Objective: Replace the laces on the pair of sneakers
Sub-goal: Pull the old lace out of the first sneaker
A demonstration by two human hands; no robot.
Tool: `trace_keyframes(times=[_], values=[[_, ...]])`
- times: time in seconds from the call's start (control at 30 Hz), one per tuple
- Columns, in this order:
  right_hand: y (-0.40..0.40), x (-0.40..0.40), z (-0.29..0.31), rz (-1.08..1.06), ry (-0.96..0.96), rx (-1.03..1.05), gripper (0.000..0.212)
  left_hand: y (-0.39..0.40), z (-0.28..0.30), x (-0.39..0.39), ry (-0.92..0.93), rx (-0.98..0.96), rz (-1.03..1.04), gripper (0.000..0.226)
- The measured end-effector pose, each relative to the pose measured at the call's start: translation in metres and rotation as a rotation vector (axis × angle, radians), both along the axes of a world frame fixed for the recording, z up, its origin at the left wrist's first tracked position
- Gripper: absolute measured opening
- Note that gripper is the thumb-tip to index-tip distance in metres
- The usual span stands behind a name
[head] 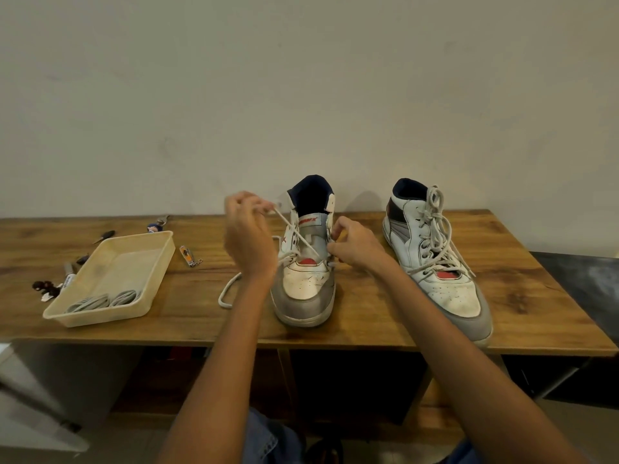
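Your left hand (246, 236) pinches the white lace (294, 233) in its curled fingers (264, 207) — drawn taut, up-left from the left sneaker (306, 286) on the tabletop (201, 316). Your right hand (355, 244) grips that sneaker's eyelet edge. The right sneaker (438, 283) stands laced beside it.

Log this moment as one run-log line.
left hand: pulling white lace | right hand: at eyelets, near white-grey sneaker | far sneaker: laced | cream tray: spare laces
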State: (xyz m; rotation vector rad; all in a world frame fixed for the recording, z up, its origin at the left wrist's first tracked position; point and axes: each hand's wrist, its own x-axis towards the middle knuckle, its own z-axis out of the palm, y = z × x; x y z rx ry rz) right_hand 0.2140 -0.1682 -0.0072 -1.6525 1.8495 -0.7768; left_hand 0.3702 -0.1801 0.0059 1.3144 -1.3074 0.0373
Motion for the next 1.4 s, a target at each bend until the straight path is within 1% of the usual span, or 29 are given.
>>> trace_keyframes(times=[0.07,0.1,0.17,0.2,0.23,0.3,0.4,0.47,0.5,0.57,0.6,0.63,0.67,0.7,0.8,0.83,0.87,0.9,0.93,1.0,1.07,1.1,1.13,1.17,1.2,1.23,1.27,1.37,1.4], values=[[0.002,0.005,0.0,-0.003,-0.032,0.009,0.018,-0.001,0.01,0.007,0.221,-0.062,0.064,0.026],[0.002,0.009,0.0,0.003,-0.054,0.011,0.018,-0.001,0.012,0.009,0.343,-0.053,0.074,0.024],[0.004,0.021,-0.002,0.004,-0.094,0.014,0.018,-0.001,0.012,0.012,0.562,0.037,0.075,0.026],[0.004,0.025,-0.003,-0.006,-0.098,0.009,0.018,-0.002,0.012,0.012,0.604,0.089,0.062,0.028],[0.004,0.028,-0.004,-0.015,-0.092,0.003,0.018,-0.003,0.012,0.012,0.602,0.133,0.035,0.03],[0.004,0.029,-0.005,-0.029,-0.064,-0.011,0.017,-0.003,0.01,0.012,0.545,0.204,-0.062,0.03],[0.005,0.021,-0.005,-0.045,0.004,-0.053,0.014,-0.002,0.003,0.007,0.497,0.334,-0.297,0.02],[0.006,0.015,-0.005,-0.078,0.015,-0.088,0.014,-0.001,-0.001,0.004,0.404,0.439,-0.409,0.021],[0.006,0.012,-0.005,-0.095,0.012,-0.096,0.013,0.0,-0.004,0.002,0.316,0.469,-0.458,0.024],[0.005,0.006,-0.003,-0.11,0.018,-0.091,0.011,-0.001,-0.011,-0.002,0.017,0.474,-0.48,0.027],[0.005,0.003,-0.001,-0.101,0.032,-0.088,0.01,0.0,-0.016,-0.007,-0.158,0.461,-0.454,0.026],[0.004,0.001,0.0,-0.085,0.053,-0.087,0.01,0.002,-0.019,-0.013,-0.284,0.434,-0.417,0.026],[0.004,-0.001,0.002,-0.069,0.085,-0.087,0.01,0.002,-0.02,-0.017,-0.326,0.403,-0.366,0.026],[0.005,-0.002,0.003,-0.058,0.116,-0.086,0.01,0.003,-0.015,-0.02,-0.235,0.365,-0.306,0.027],[0.006,-0.005,0.002,-0.055,0.167,-0.107,0.012,-0.01,0.014,0.008,0.44,0.19,-0.061,0.03],[0.006,-0.007,0.001,-0.063,0.177,-0.119,0.013,-0.016,0.021,0.025,0.598,0.116,-0.037,0.035],[0.006,-0.008,0.0,-0.073,0.19,-0.125,0.015,-0.021,0.022,0.04,0.695,0.059,-0.053,0.038],[0.006,-0.01,-0.001,-0.08,0.207,-0.124,0.017,-0.021,0.021,0.048,0.733,0.039,-0.078,0.039],[0.005,-0.011,-0.001,-0.086,0.224,-0.114,0.02,-0.016,0.019,0.048,0.73,0.076,-0.104,0.039],[0.004,-0.008,0.003,-0.094,0.257,-0.115,0.029,-0.004,0.011,0.035,0.669,0.247,-0.184,0.037],[0.004,-0.001,0.014,-0.026,0.247,-0.169,0.051,0.006,0.012,0.017,0.654,0.349,-0.346,0.033],[0.005,0.004,0.021,0.056,0.175,-0.201,0.065,0.008,0.014,0.007,0.662,0.376,-0.451,0.031],[0.009,0.012,0.03,0.156,0.031,-0.215,0.077,0.011,0.018,-0.003,0.674,0.418,-0.56,0.028],[0.014,0.02,0.038,0.252,-0.16,-0.206,0.082,0.013,0.022,-0.013,0.678,0.473,-0.664,0.024],[0.018,0.026,0.044,0.331,-0.333,-0.199,0.082,0.016,0.025,-0.021,0.668,0.53,-0.754,0.022],[0.02,0.03,0.046,0.36,-0.453,-0.206,0.078,0.018,0.026,-0.028,0.643,0.566,-0.825,0.023],[0.021,0.031,0.048,0.342,-0.529,-0.216,0.071,0.021,0.028,-0.032,0.619,0.588,-0.88,0.025],[0.021,0.022,0.048,0.19,-0.753,-0.181,0.038,0.024,0.032,-0.028,0.478,0.64,-0.969,0.024],[0.021,0.018,0.048,0.139,-0.813,-0.155,0.031,0.025,0.032,-0.023,0.445,0.642,-0.985,0.023]])
